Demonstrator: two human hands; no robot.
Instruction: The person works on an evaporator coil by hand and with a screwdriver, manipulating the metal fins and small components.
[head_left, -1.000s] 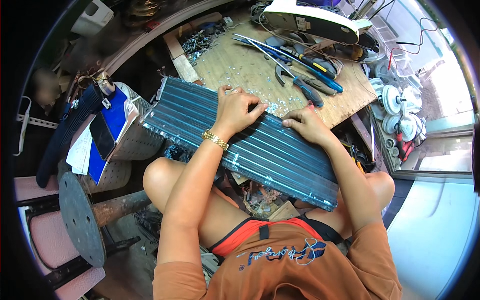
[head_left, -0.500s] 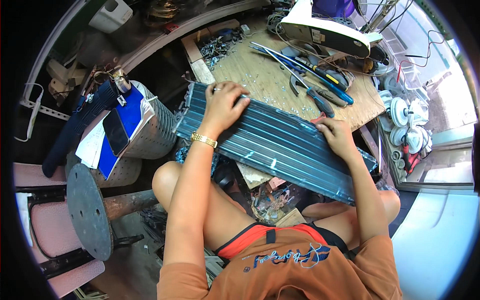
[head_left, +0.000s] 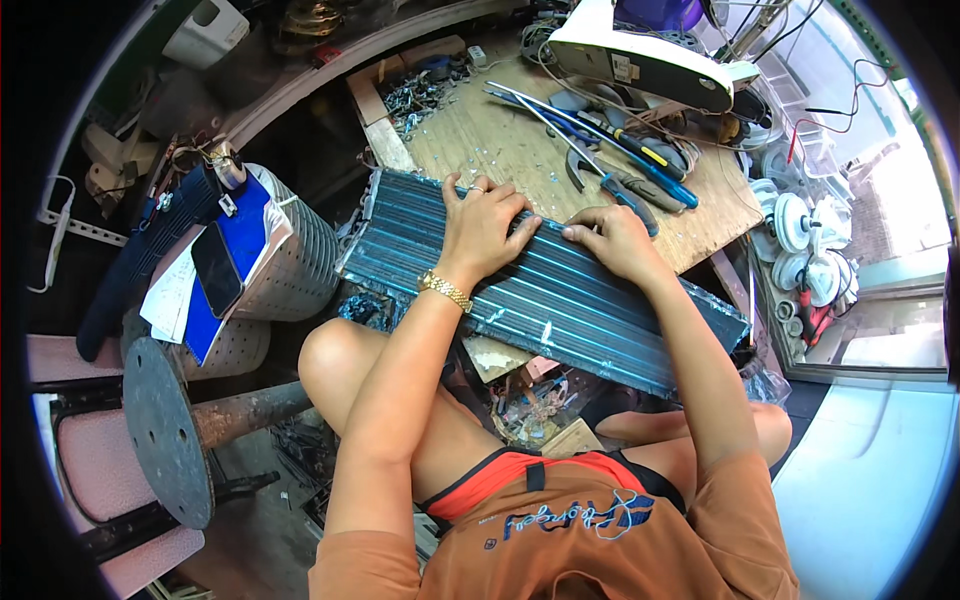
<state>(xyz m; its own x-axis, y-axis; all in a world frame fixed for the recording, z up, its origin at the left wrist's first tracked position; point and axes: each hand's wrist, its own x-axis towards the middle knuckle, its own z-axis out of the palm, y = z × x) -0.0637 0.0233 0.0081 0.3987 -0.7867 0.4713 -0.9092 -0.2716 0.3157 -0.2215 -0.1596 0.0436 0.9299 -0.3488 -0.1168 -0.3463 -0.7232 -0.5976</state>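
A long dark blue-grey finned metal panel (head_left: 560, 320) lies tilted across the front edge of a wooden worktop, above my legs. My left hand (head_left: 485, 225) grips its far edge left of centre, fingers curled and thumb alongside. My right hand (head_left: 615, 240) holds the same edge a short way to the right, thumb on the ridged face. Beyond the panel, a claw hammer (head_left: 585, 165), long screwdrivers (head_left: 645, 170) and scattered shavings rest on the worktop (head_left: 450, 140).
To the left, a phone (head_left: 215, 265) rests on a blue folder (head_left: 205, 340) atop a perforated drum (head_left: 300, 260), beside a metal spool (head_left: 160, 430) and pink seats (head_left: 105, 460). A white appliance (head_left: 640, 65) sits at the back, white parts (head_left: 795, 220) at right.
My two hands have moved closer together along the far edge, after spreading apart half a second ago. The panel has shifted right since the earliest frame, uncovering more of the worktop's near corner.
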